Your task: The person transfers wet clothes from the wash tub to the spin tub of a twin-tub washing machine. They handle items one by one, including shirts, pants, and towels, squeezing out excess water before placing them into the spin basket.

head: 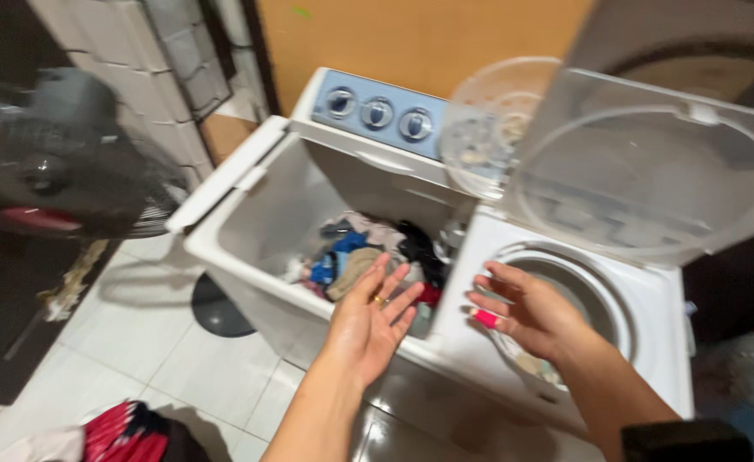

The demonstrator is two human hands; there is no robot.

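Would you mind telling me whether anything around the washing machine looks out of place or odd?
Mostly not. The wash tub holds a jumbled heap of clothes, and both hands hover open near it. The one oddity: a red and dark garment lies on the tiled floor by the machine.

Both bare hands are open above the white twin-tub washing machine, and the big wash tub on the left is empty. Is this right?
Not quite. In the head view the left hand and right hand are open above the white twin-tub washing machine, but the wash tub holds a pile of mixed coloured clothes.
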